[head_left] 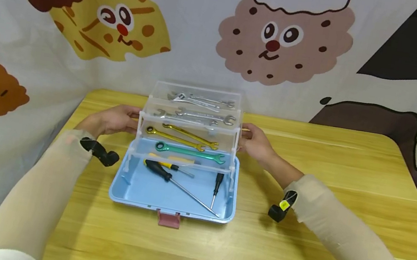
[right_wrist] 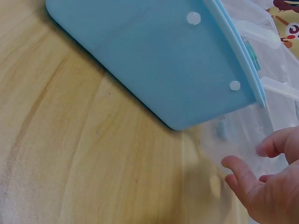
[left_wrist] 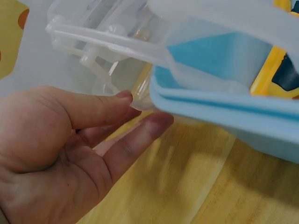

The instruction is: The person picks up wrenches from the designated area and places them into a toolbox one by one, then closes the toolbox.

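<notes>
An opened toolbox with a light blue base (head_left: 131, 188) and raised clear trays (head_left: 147, 121) stands on the table. Silver wrenches (head_left: 204, 115) lie in the upper trays, with yellow wrenches (head_left: 177, 138) and a green wrench (head_left: 189, 152) lower down. The base holds a black-handled screwdriver (head_left: 181, 188), a small black screwdriver (head_left: 217, 187) and a yellow-and-black tool (head_left: 172, 167). At the back left corner my left hand (left_wrist: 79, 140) pinches a clear plastic edge between thumb and fingers. My right hand (right_wrist: 271, 186) is at the back right, thumb and fingers apart beside the clear plastic lid (right_wrist: 238, 135).
The toolbox sits toward the back of the wooden table (head_left: 329, 207), close to a printed cloth (head_left: 188, 52) hanging behind. A pink latch (head_left: 169, 219) sticks out from the base's front. Black wrist cameras (head_left: 280, 208) are strapped over both sleeves.
</notes>
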`<state>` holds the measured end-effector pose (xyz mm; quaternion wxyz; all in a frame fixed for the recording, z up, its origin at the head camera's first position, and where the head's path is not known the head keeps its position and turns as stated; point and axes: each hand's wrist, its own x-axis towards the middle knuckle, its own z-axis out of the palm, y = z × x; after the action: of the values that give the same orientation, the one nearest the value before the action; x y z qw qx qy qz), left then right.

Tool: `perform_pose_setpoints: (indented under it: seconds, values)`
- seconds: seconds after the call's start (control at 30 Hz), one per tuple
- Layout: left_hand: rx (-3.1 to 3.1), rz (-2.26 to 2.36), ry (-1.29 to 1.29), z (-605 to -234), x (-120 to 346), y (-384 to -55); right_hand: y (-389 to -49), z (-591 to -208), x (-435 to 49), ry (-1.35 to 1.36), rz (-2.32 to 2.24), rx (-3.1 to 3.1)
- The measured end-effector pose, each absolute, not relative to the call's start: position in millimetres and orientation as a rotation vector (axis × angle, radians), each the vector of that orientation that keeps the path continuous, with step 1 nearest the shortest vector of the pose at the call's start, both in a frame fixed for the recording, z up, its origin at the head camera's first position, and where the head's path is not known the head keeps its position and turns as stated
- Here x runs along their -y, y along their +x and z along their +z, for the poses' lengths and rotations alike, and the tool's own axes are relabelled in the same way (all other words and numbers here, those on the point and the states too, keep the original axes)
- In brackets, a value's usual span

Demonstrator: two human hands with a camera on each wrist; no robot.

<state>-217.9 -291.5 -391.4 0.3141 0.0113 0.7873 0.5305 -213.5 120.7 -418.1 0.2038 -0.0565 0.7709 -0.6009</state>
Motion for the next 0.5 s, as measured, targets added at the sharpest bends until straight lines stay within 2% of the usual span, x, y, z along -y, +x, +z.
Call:
perform_pose_setpoints:
  seconds: [0.3, 0.5]
  values:
    - [-2.100, 1.480, 0.032, -394, 293, -215, -210, -418, -120, -0.158, -1.872, -2.079]
    - [-2.176, 1.622, 0.055, -389, 295, -206, -210, -412, -124, -0.333, -1.932, -2.177]
